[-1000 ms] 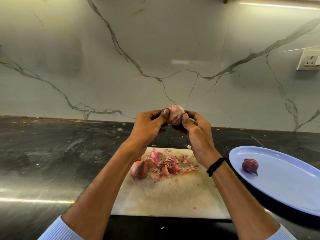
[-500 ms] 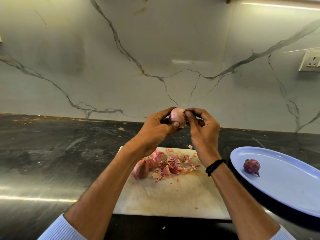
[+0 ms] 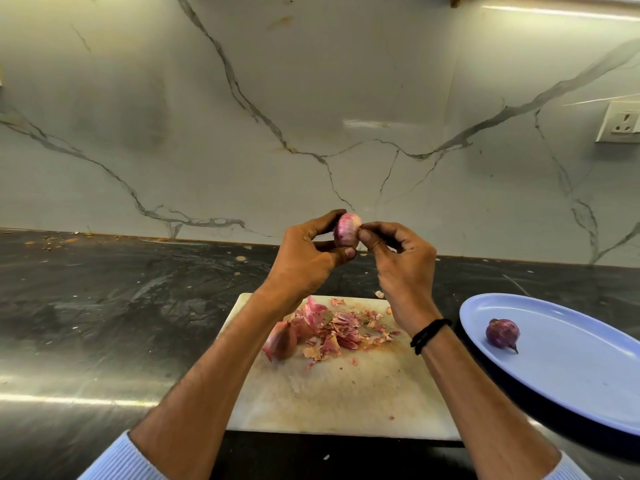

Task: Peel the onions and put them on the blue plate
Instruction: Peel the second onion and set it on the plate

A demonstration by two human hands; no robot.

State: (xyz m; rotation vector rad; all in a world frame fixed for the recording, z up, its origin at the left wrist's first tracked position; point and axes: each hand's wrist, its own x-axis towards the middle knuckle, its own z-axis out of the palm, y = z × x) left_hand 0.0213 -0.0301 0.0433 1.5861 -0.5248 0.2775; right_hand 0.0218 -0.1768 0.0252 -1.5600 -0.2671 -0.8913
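Thumb slid beneath the onion [image 3: 346, 233] the left hand [image 3: 306, 263] grips, right hand [image 3: 403, 268] pinching its edge

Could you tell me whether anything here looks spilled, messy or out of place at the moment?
Only peeling mess: onion skins are heaped on the cutting board, one scrap lies on the black counter just past the board's far edge, and brownish crumbs lie along the counter's back left. Nothing looks damaged.

Both arms reach forward, hands raised close together. The left hand [image 3: 304, 258] grips the onion [image 3: 346, 232]; the right hand [image 3: 401, 265] pinches its side.
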